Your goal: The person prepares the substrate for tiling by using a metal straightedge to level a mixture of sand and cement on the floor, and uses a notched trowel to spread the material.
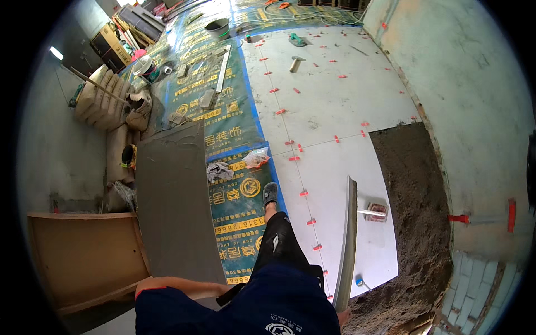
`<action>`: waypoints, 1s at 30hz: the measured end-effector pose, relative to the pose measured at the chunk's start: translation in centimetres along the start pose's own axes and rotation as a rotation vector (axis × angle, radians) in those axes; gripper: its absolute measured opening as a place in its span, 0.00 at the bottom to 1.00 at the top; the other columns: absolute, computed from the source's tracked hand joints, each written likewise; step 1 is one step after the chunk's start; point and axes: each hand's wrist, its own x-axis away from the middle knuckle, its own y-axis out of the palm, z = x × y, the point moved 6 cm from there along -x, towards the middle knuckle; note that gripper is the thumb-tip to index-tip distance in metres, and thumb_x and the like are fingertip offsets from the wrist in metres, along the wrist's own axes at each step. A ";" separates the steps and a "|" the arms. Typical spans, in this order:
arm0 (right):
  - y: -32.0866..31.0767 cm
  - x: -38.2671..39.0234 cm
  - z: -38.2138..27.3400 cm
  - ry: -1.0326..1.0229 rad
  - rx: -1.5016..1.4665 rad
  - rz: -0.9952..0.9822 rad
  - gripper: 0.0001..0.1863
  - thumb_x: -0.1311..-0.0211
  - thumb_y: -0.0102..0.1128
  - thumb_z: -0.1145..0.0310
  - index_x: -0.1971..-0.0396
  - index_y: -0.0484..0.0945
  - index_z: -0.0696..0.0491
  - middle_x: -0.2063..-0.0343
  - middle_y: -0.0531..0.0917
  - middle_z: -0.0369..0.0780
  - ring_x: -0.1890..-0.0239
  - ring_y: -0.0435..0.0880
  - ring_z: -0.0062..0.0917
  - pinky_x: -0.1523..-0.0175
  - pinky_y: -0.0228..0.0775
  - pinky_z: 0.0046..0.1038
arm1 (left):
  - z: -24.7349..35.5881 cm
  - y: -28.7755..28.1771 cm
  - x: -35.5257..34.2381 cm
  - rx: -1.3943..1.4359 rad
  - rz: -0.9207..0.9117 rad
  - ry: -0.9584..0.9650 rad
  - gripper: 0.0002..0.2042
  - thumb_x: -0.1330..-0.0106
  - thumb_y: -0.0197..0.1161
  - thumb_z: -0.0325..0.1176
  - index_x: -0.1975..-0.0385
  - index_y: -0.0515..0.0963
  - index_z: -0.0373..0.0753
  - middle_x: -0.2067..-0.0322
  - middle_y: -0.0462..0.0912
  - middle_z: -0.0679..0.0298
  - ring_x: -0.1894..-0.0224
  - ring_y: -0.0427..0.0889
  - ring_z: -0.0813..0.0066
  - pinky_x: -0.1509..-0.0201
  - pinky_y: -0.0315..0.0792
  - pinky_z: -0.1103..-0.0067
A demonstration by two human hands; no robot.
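A long grey metal straightedge [347,240] runs up over the large white floor tile [312,184]. At the lower edge my right hand [343,318], only partly visible, is closed on its near end. My left forearm bends in to the waist, where a dark strap shows; my left hand [230,288] is mostly hidden there, fingers out of sight. Right of the straightedge, a tool with a pale handle and a clear, reddish block [376,211] rests on the tile. Closer to me is a small blue-and-white round item [360,283].
Rough brown mortar [416,184] lies between tile and right wall. Red levelling clips [304,193] line the joints. A mallet [295,63] and green-handled tool [296,40] lie farther off. At left are a grey-coated slab [173,201], stacked sacks [103,97] and a bucket [218,29].
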 end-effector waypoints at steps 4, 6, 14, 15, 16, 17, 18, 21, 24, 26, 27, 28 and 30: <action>-0.5 -0.6 -6.3 -0.091 0.120 -0.111 0.46 0.56 0.76 0.56 0.36 0.65 0.54 0.45 0.74 0.52 0.42 0.72 0.41 0.36 0.66 0.43 | 1.9 -10.0 1.1 0.143 -0.177 0.037 0.20 0.36 0.63 0.39 0.47 0.80 0.34 0.52 0.84 0.52 0.54 0.82 0.59 0.51 0.77 0.63; -0.4 -1.3 -7.3 -0.277 0.134 -0.175 0.44 0.52 0.74 0.56 0.34 0.65 0.51 0.47 0.77 0.53 0.46 0.76 0.37 0.38 0.67 0.40 | 0.0 -19.9 -1.3 -0.191 -0.089 -0.046 0.19 0.36 0.63 0.37 0.48 0.80 0.35 0.50 0.83 0.52 0.51 0.82 0.60 0.48 0.76 0.64; -4.9 -1.9 -26.5 -0.243 0.549 -0.191 0.38 0.47 0.71 0.57 0.38 0.67 0.52 0.53 0.81 0.55 0.52 0.81 0.37 0.43 0.70 0.39 | -6.8 -66.9 -7.9 0.019 1.019 -0.349 0.26 0.38 0.57 0.40 0.39 0.72 0.39 0.46 0.79 0.46 0.45 0.79 0.49 0.40 0.72 0.60; -5.9 -3.6 -29.9 -0.271 0.613 -0.178 0.37 0.47 0.71 0.57 0.38 0.67 0.52 0.54 0.82 0.55 0.53 0.81 0.37 0.43 0.70 0.39 | -9.8 -69.2 -8.3 0.180 1.165 -0.357 0.26 0.38 0.57 0.41 0.39 0.73 0.41 0.46 0.78 0.43 0.42 0.76 0.45 0.38 0.70 0.59; -5.8 -3.6 -32.4 -0.250 0.651 -0.161 0.36 0.47 0.71 0.57 0.39 0.68 0.53 0.55 0.82 0.56 0.53 0.82 0.38 0.44 0.70 0.39 | -10.8 -73.3 -9.4 0.184 1.183 -0.359 0.27 0.39 0.58 0.43 0.38 0.72 0.43 0.44 0.75 0.40 0.40 0.74 0.44 0.37 0.69 0.60; -5.5 -2.4 -33.5 -0.212 0.665 -0.143 0.35 0.47 0.71 0.57 0.40 0.68 0.53 0.55 0.82 0.56 0.53 0.82 0.39 0.45 0.71 0.39 | -10.7 -78.1 -9.8 0.159 1.207 -0.342 0.29 0.40 0.58 0.46 0.37 0.72 0.44 0.42 0.73 0.38 0.38 0.71 0.42 0.35 0.68 0.60; -5.4 -2.8 -35.7 -0.201 0.696 -0.130 0.35 0.47 0.71 0.57 0.41 0.69 0.53 0.56 0.82 0.56 0.54 0.82 0.39 0.45 0.71 0.39 | -12.6 -81.4 -10.5 0.297 1.209 -0.367 0.31 0.41 0.60 0.48 0.36 0.71 0.47 0.38 0.68 0.37 0.35 0.67 0.41 0.34 0.66 0.60; -5.6 -5.0 -42.2 -0.195 0.807 -0.113 0.32 0.47 0.70 0.58 0.44 0.70 0.55 0.58 0.82 0.56 0.55 0.83 0.41 0.47 0.72 0.40 | -17.9 -87.4 -12.0 0.499 1.323 -0.425 0.36 0.43 0.64 0.54 0.32 0.67 0.55 0.31 0.56 0.35 0.29 0.56 0.39 0.29 0.60 0.58; -5.6 -5.8 -46.5 -0.166 0.893 -0.090 0.30 0.47 0.69 0.58 0.47 0.71 0.56 0.60 0.82 0.56 0.56 0.83 0.43 0.49 0.74 0.41 | -19.6 -91.1 -12.6 0.641 1.523 -0.435 0.37 0.42 0.68 0.50 0.31 0.65 0.54 0.28 0.51 0.41 0.26 0.50 0.39 0.28 0.57 0.58; -5.5 -5.2 -47.7 -0.132 0.936 -0.076 0.29 0.47 0.69 0.59 0.49 0.72 0.57 0.61 0.83 0.57 0.57 0.83 0.44 0.51 0.74 0.41 | -18.6 -93.7 -12.1 0.548 1.592 -0.478 0.38 0.42 0.70 0.47 0.30 0.64 0.50 0.27 0.50 0.44 0.25 0.49 0.42 0.27 0.57 0.59; -6.2 -6.1 -48.7 -0.150 0.948 -0.087 0.28 0.47 0.69 0.59 0.50 0.73 0.58 0.61 0.83 0.57 0.57 0.84 0.44 0.51 0.75 0.41 | -20.6 -93.4 -12.1 0.562 1.605 -0.444 0.38 0.43 0.71 0.45 0.31 0.65 0.48 0.28 0.53 0.45 0.27 0.52 0.44 0.28 0.58 0.59; -7.3 -7.7 -49.6 -0.185 0.978 -0.092 0.27 0.47 0.69 0.59 0.51 0.73 0.58 0.62 0.83 0.57 0.57 0.84 0.45 0.52 0.75 0.42 | -24.0 -92.1 -12.0 0.591 1.627 -0.414 0.37 0.43 0.72 0.44 0.32 0.67 0.46 0.29 0.57 0.46 0.28 0.56 0.46 0.30 0.60 0.59; -8.9 -7.2 -49.4 -0.163 1.007 -0.103 0.26 0.47 0.68 0.59 0.52 0.74 0.59 0.63 0.83 0.57 0.58 0.84 0.46 0.53 0.76 0.42 | -24.5 -91.4 -12.2 0.739 1.515 -0.190 0.33 0.44 0.73 0.44 0.38 0.74 0.38 0.39 0.75 0.48 0.41 0.76 0.52 0.39 0.71 0.61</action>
